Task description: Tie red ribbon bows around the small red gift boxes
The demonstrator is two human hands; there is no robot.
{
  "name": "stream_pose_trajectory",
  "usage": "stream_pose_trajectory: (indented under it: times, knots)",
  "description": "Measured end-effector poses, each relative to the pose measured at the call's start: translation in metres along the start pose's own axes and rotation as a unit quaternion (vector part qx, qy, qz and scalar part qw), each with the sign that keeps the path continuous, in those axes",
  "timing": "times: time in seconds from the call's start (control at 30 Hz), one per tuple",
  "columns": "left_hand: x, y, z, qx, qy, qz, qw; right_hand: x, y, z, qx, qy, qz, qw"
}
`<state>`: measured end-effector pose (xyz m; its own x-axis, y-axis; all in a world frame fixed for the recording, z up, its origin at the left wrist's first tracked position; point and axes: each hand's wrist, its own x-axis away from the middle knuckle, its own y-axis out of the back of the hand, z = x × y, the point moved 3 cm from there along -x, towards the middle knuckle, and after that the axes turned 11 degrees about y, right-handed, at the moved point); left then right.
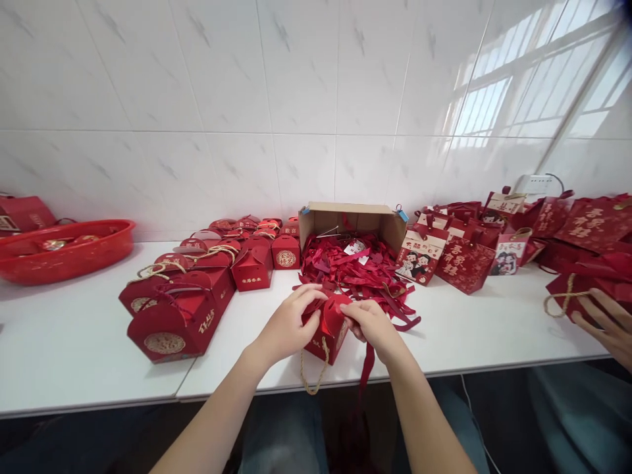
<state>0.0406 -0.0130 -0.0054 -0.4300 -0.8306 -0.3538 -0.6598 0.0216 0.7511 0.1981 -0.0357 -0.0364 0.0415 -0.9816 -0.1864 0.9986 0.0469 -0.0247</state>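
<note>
Angling both forearms (424,408) inward from the bottom edge of the frame; gripping a red gift box (332,327) at lower centre with the left hand (292,320); pinching its top flap (336,301) with the right hand (372,326), above a hanging ribbon (367,368); dangling the rope handle (311,392) near the table (79,342) edge; facing a carton (350,208) at centre, between red boxes (251,264) at left and paper bags (464,261) at right.

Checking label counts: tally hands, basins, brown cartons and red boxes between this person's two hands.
Hands: 3 (left hand, right hand, co-worker's hand)
Basins: 1, red basin
Cartons: 1, brown carton
Boxes between the hands: 1, red box
Total: 6
</note>
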Motion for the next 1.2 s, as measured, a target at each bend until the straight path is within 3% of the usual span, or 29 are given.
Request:
stream_pose_trajectory:
  times: [0.13, 0.4, 0.73, 0.93, 1.2]
  knots:
    - [0.002, -0.001, -0.009, -0.037, -0.018, -0.023, 0.999, -0.009, 0.001, -0.006, 0.009, -0.060, 0.012, 0.998]
    - [-0.007, -0.006, -0.004, -0.045, 0.004, -0.055, 0.997, -0.018, 0.002, -0.001, 0.030, -0.066, 0.022, 0.997]
    - [-0.017, -0.010, -0.001, 0.019, 0.037, -0.021, 0.999, -0.024, -0.001, 0.018, 0.104, -0.050, 0.084, 0.990]
    - [-0.023, -0.008, 0.000, 0.076, 0.035, -0.007, 0.996, -0.024, 0.000, 0.013, 0.160, -0.023, 0.110, 0.981]
    - [-0.025, -0.010, 0.003, 0.187, 0.109, 0.023, 0.976, -0.019, 0.000, 0.006, 0.207, -0.009, 0.100, 0.973]
